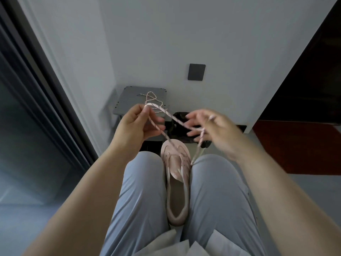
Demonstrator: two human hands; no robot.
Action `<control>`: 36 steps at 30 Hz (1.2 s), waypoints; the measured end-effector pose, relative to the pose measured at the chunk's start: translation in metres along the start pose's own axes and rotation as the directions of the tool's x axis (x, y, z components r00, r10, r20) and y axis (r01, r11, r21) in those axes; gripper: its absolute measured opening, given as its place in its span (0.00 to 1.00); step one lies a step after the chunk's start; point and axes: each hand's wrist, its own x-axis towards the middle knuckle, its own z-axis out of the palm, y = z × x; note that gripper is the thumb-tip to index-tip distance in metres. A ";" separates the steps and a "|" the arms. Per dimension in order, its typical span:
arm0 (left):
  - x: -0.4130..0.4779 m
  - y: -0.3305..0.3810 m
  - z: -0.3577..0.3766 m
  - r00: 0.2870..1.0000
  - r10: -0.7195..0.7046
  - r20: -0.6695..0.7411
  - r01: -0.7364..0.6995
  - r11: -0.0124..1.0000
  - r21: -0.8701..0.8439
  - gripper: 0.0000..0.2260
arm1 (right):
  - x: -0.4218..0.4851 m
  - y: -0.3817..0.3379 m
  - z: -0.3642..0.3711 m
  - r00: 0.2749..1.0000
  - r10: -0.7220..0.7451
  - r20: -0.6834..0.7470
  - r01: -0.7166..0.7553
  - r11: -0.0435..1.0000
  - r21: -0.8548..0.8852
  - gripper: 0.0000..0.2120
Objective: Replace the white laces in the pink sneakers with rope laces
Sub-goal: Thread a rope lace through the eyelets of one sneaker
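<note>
Left hand [136,124] raised above the left knee, thumb and forefinger clamped on a bend of a pink-and-white speckled rope lace [173,117], other fingers loosely curled; behind it, a small grey metal stool [127,100] against the white wall, bearing 1 more speckled rope lace [151,97] in a loose tangle; from the pinch, 2 strands, 1 down to the toe of a pale pink sneaker [177,174] wedged toe-away between blue-grey trousered thighs [144,191], 1 across to the right hand [212,130]; right hand motion-blurred, fingers spread, grip on the lace impossible to tell.
</note>
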 end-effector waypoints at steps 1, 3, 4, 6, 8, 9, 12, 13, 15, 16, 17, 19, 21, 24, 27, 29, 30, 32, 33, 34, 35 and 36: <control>0.001 0.001 0.003 0.999 -0.007 0.039 0.009 0.998 -0.054 0.12 | 0.002 0.009 0.010 0.998 0.006 0.065 -0.004 1.000 -0.030 0.09; 0.002 0.005 0.010 0.993 0.007 0.115 0.005 0.995 -0.100 0.12 | 0.005 0.024 0.026 0.983 0.038 0.179 -0.030 0.999 -0.045 0.15; 0.004 0.005 0.012 0.991 0.014 0.133 -0.002 0.996 -0.088 0.12 | 0.006 0.030 0.031 0.975 0.059 0.214 -0.050 0.998 -0.048 0.15; 0.010 0.004 0.012 0.994 0.014 0.109 -0.015 1.000 0.008 0.12 | 0.009 0.036 0.034 0.967 0.092 0.237 -0.086 0.996 -0.035 0.07; 0.016 -0.004 0.008 0.999 0.025 0.036 -0.030 0.987 0.160 0.12 | 0.011 0.039 0.032 0.977 0.096 0.192 -0.111 0.991 0.069 0.07; 0.020 -0.011 0.005 0.999 0.040 -0.004 -0.038 0.970 0.240 0.11 | 0.013 0.042 0.030 0.984 0.094 0.153 -0.113 0.986 0.122 0.09; 0.030 -0.033 -0.008 0.986 0.086 -0.143 -0.022 0.917 0.397 0.12 | 0.018 0.050 0.018 0.988 0.083 0.130 -0.106 0.977 0.184 0.11; 0.034 -0.042 -0.015 0.976 0.101 -0.193 -0.007 0.900 0.436 0.12 | 0.020 0.054 0.014 0.984 0.089 0.151 -0.117 0.975 0.188 0.11; 0.036 -0.055 -0.027 0.952 0.158 -0.261 0.019 0.824 0.567 0.10 | 0.018 0.056 0.007 0.980 0.117 0.164 -0.156 0.956 0.249 0.09; 0.037 -0.062 -0.033 0.950 0.177 -0.259 0.031 0.767 0.640 0.09 | 0.018 0.058 0.004 0.977 0.143 0.156 -0.187 0.927 0.324 0.09; 0.037 -0.068 -0.036 0.957 0.177 -0.229 0.037 0.712 0.701 0.09 | 0.019 0.060 0.002 0.975 0.166 0.146 -0.213 0.887 0.409 0.10; 0.038 -0.076 -0.037 0.983 0.132 -0.130 0.022 0.616 0.787 0.07 | 0.022 0.061 0.002 0.974 0.191 0.120 -0.226 0.838 0.498 0.11; 0.038 -0.078 -0.033 0.993 0.108 -0.055 -0.016 0.567 0.823 0.07 | 0.026 0.062 0.011 0.972 0.212 0.106 -0.236 0.904 0.357 0.09; 0.036 -0.076 -0.028 0.992 0.129 0.014 -0.087 0.576 0.813 0.07 | 0.036 0.059 0.035 0.961 0.219 0.166 -0.194 0.969 -0.153 0.04; 0.037 -0.076 -0.030 0.988 0.156 0.017 -0.110 0.608 0.786 0.06 | 0.053 0.056 0.059 0.946 0.237 0.222 -0.102 0.867 -0.488 0.12; 0.038 -0.076 -0.032 0.989 0.150 -0.006 -0.093 0.646 0.758 0.06 | 0.063 0.055 0.071 0.929 0.276 0.246 -0.082 0.802 -0.591 0.14; 0.037 -0.076 -0.032 0.989 0.145 -0.016 -0.084 0.654 0.752 0.06 | 0.069 0.056 0.073 0.919 0.300 0.256 -0.089 0.790 -0.606 0.13; 0.035 -0.076 -0.033 0.988 0.151 -0.028 -0.079 0.656 0.751 0.07 | 0.078 0.058 0.074 0.885 0.369 0.283 -0.135 0.786 -0.604 0.08; 0.034 -0.076 -0.034 0.988 0.154 -0.032 -0.078 0.656 0.751 0.08 | 0.081 0.059 0.073 0.870 0.401 0.288 -0.159 0.780 -0.606 0.08; 0.033 -0.074 -0.034 0.988 0.153 -0.037 -0.074 0.658 0.750 0.08 | 0.083 0.061 0.071 0.868 0.414 0.275 -0.179 0.777 -0.604 0.10; 0.033 -0.073 -0.035 0.987 0.152 -0.043 -0.069 0.660 0.749 0.08 | 0.083 0.064 0.070 0.882 0.406 0.240 -0.203 0.786 -0.584 0.13; 0.034 -0.073 -0.037 0.988 0.150 -0.049 -0.063 0.663 0.746 0.08 | 0.083 0.067 0.070 0.909 0.364 0.201 -0.210 0.820 -0.533 0.17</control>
